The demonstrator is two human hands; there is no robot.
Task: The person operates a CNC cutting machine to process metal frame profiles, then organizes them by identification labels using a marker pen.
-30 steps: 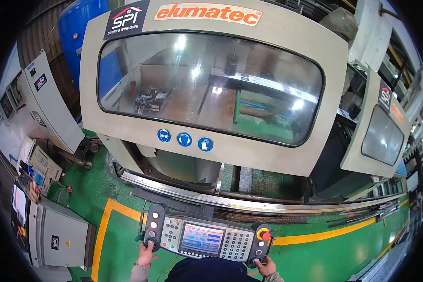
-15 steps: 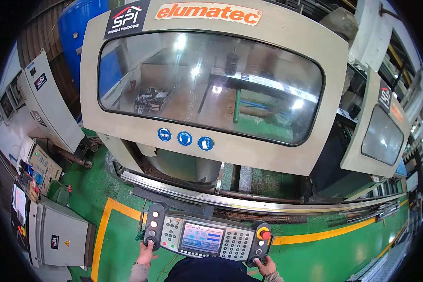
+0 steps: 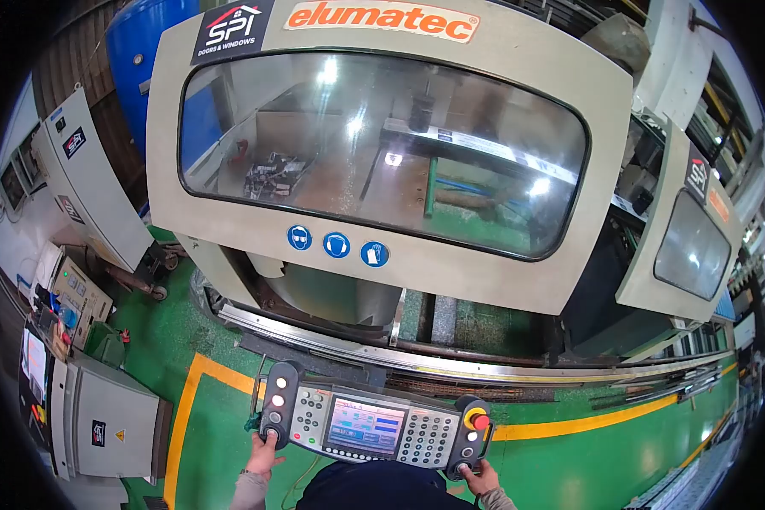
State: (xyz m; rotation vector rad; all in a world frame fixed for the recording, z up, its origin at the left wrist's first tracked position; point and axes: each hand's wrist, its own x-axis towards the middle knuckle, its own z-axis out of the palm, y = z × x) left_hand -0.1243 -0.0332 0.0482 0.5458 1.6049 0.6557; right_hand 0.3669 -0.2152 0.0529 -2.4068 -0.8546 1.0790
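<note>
A wide control panel (image 3: 364, 425) with a lit screen, keypads and a red-and-yellow emergency knob (image 3: 478, 420) is in front of me at the bottom. My left hand (image 3: 262, 459) holds its lower left end, thumb on the round button (image 3: 272, 435) there. At the lower right end, my right hand (image 3: 484, 481) grips the panel with its thumb at another round button (image 3: 464, 468). Both hands are closed, their fingers partly hidden. Behind the panel stands a large machine with a beige hood (image 3: 476, 287) and a long window (image 3: 382, 153); metal pieces (image 3: 274, 177) show through it.
A long metal rail (image 3: 348, 347) runs between the panel and the hood. Grey cabinets (image 3: 115, 421) stand at left, with a blue tank (image 3: 144, 76) behind. A second hood (image 3: 684, 229) is at right. Yellow lines (image 3: 187, 408) mark the green floor (image 3: 569, 476).
The view has shifted very slightly. Both hands keep their places on the panel, and the hood has not visibly moved.
</note>
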